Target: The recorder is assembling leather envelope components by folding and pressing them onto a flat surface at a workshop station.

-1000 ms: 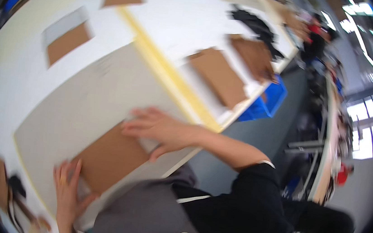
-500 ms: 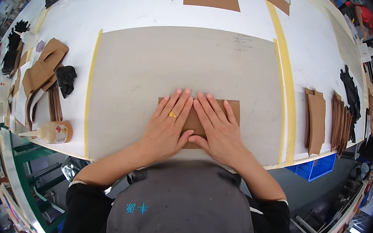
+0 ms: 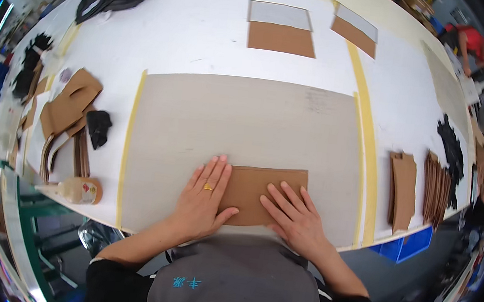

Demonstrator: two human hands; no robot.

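Note:
A flat brown rectangular piece, which looks like leather or a similar sheet [image 3: 249, 193], lies on the grey mat [image 3: 245, 122] in front of me. My left hand [image 3: 204, 197] rests flat over its left end, fingers stretched out, with a yellow ring on one finger. On its right half lies my right hand [image 3: 296, 221], palm down with the fingers spread. Neither hand grips anything. Both hands hide the piece's left edge and its lower right corner.
Left of the mat are a glue bottle [image 3: 81, 190], a black bundle [image 3: 98, 129] and folded brown pieces [image 3: 73, 101]. Brown strips [image 3: 403, 188] stand at the right beside a blue crate [image 3: 403, 244]. Two-toned panels [image 3: 281, 39] lie at the back. A person [image 3: 471, 45] works far right.
My hands have moved apart, the right one sliding right and toward me, uncovering the middle of the brown piece. The whole view has tilted up, so the table sits lower.

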